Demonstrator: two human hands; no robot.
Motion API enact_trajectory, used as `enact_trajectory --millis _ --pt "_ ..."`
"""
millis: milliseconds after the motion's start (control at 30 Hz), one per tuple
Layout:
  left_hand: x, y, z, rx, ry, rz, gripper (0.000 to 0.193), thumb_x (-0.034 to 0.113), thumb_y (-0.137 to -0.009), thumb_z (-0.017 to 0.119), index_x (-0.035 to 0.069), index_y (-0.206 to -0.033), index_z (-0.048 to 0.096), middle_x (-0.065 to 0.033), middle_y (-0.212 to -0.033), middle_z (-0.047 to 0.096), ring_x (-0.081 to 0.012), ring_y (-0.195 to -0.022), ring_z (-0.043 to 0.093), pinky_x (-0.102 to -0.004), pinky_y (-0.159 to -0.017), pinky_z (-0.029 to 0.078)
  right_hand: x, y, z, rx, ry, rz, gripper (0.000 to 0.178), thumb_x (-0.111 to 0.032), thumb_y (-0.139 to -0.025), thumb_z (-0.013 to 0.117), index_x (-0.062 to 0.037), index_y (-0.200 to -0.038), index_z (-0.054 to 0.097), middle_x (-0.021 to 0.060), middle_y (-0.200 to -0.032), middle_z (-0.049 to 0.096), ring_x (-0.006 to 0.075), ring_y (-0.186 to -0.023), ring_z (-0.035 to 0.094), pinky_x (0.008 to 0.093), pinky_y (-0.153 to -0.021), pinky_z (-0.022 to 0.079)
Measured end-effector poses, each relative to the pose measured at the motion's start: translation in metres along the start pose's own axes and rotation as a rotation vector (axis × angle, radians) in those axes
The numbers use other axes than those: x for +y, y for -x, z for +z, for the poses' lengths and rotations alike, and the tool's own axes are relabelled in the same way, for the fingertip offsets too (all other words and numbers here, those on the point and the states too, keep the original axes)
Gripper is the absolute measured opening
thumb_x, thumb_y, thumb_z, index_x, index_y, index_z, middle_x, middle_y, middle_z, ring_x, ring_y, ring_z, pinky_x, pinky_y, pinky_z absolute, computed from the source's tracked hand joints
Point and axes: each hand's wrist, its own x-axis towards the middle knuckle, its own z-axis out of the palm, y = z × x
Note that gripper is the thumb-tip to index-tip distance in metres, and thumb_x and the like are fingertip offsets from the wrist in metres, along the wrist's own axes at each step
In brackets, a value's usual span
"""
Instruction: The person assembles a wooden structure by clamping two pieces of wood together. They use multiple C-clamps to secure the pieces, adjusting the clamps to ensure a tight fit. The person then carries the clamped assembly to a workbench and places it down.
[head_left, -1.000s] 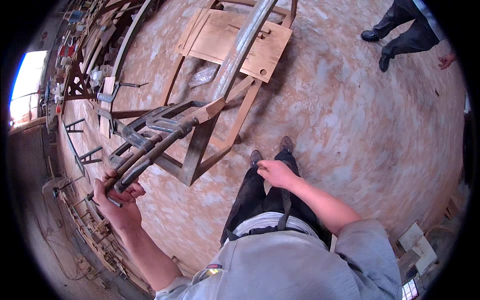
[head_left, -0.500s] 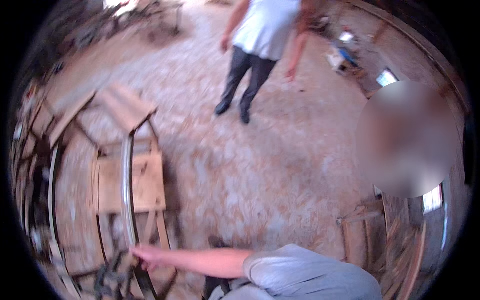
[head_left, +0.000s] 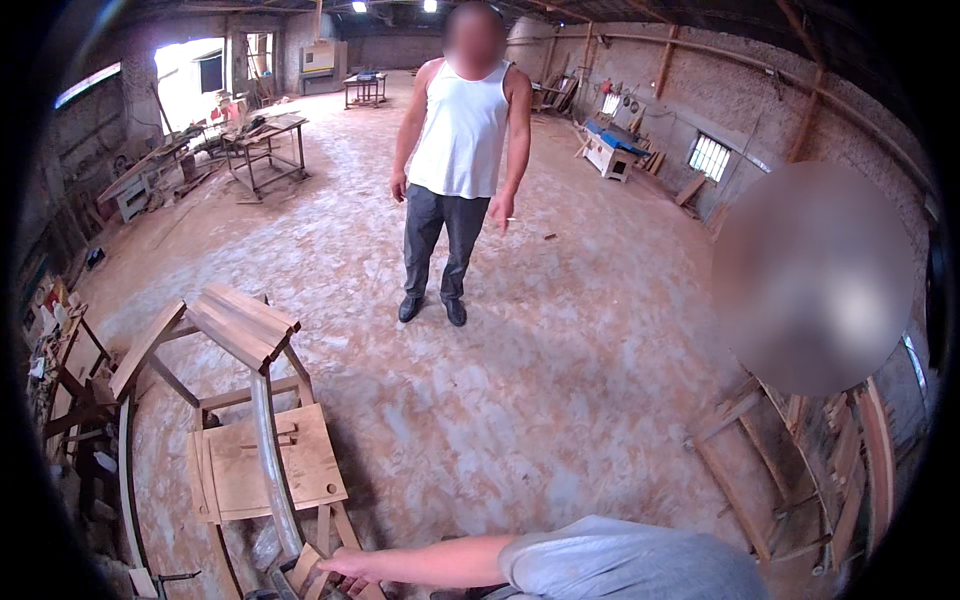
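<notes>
My right hand (head_left: 350,567) reaches in from the lower edge, palm down, at the near end of a trestle-like bench. Its fingers are loosely spread, and nothing shows gripped in them. The fingertips lie by a small wooden piece (head_left: 306,568); whether they touch it I cannot tell. Just beyond runs a long metal rail (head_left: 272,455). At the rail's far end rests a stack of wooden boards (head_left: 242,322). A lower wooden panel (head_left: 240,465) bears small sticks. My left hand is out of the picture.
A person (head_left: 455,180) in a white sleeveless top stands ahead, holding a small white stick. Wooden frames and planks (head_left: 740,420) lean at the right. Far left stands a cluttered work table (head_left: 265,135). A white cabinet with a blue top (head_left: 610,150) stands near the right wall.
The view has tilted up, bringing the far room and the whole standing person into sight. My right hand, with a finger stretched toward the rail before, now appears lower with fingers spread.
</notes>
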Motion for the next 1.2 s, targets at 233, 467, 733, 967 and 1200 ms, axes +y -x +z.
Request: enact_trajectory --millis 233,467,733,967,1200 --pt "-0.035 -0.016 -0.007 0.066 -0.064 -0.047 0.032 0.037 -0.092 0.051 0.008 -0.101 0.061 -0.007 -0.09 0.064 -0.019 -0.082 0.056 -0.032 -0.067 0.045 0.026 -0.012 -0.014 0.181 -0.038 -0.051 0.02 -0.026 -0.086 0.055 -0.0109 -0.099 0.058 0.0053 -0.078 0.058 0.018 -0.064 0.058 0.0349 -0.053 0.047" --pt "-0.067 -0.023 -0.031 0.168 -0.078 -0.105 0.032 0.037 -0.092 0.05 0.008 -0.101 0.061 -0.0069 -0.089 0.064 -0.0192 -0.081 0.056 -0.0317 -0.068 0.045 0.037 -0.014 -0.014 0.276 -0.04 -0.056 0.019 -0.025 -0.086 0.055 -0.0089 -0.095 0.058 0.0034 -0.075 0.057 0.0161 -0.064 0.057 0.035 -0.055 0.047" --pt "-0.109 -0.021 -0.055 0.264 -0.071 -0.158 0.032 0.037 -0.092 0.05 0.008 -0.1 0.061 -0.0069 -0.088 0.064 -0.0195 -0.079 0.056 -0.0315 -0.068 0.046 0.042 -0.013 -0.019 0.284 -0.091 -0.043 0.022 -0.025 -0.086 0.057 -0.0077 -0.1 0.059 0.004 -0.085 0.059 0.0173 -0.073 0.058 0.0391 -0.064 0.05" --pt "-0.157 -0.007 -0.088 0.35 -0.042 -0.197 0.032 0.037 -0.092 0.05 0.008 -0.1 0.061 -0.0069 -0.088 0.064 -0.0197 -0.078 0.056 -0.0312 -0.068 0.046 0.049 -0.025 -0.029 0.335 0.059 -0.025 0.021 -0.026 -0.087 0.057 -0.0106 -0.101 0.06 0.0032 -0.087 0.061 0.0164 -0.075 0.058 0.0346 -0.062 0.047" --pt "-0.154 0.022 -0.017 0.347 0.018 0.064 0.014 0.017 -0.09 0.051 0.005 -0.098 0.05 -0.0071 -0.083 0.058 -0.0175 -0.071 0.061 -0.0327 -0.062 0.053 0.05 -0.02 -0.048 0.178 -0.155 -0.074 0.017 -0.012 -0.078 0.059 -0.0034 -0.092 0.064 0.0103 -0.09 0.064 0.0243 -0.08 0.061 0.0366 -0.073 0.049"
